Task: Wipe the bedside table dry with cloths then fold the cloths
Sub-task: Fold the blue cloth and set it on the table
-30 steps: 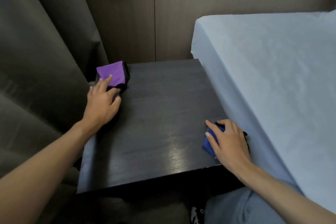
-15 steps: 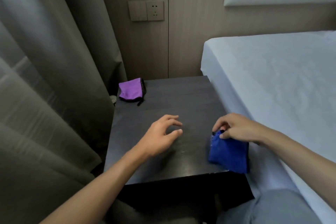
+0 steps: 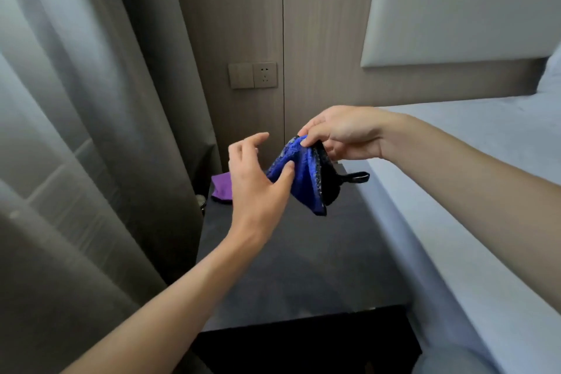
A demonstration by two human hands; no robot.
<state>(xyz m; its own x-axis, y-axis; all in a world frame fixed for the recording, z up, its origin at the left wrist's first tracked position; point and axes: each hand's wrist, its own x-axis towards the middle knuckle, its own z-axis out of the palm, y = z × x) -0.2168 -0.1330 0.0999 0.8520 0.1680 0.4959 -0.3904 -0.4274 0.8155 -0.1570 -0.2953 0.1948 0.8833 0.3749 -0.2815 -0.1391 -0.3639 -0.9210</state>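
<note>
With wiping judged done, the blue cloth is pinched above the bedside table by the right hand and touched by the spread left hand, its folding barely begun, while the purple cloth is laid at the far-left corner.

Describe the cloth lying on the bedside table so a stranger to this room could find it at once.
Find the bed, then the dark bedside table beside it. At the table's far left corner, by the curtain, lies the purple cloth. Unlike the blue cloth, pinched in the air by the right hand, it is purple and rests on the table.
</note>
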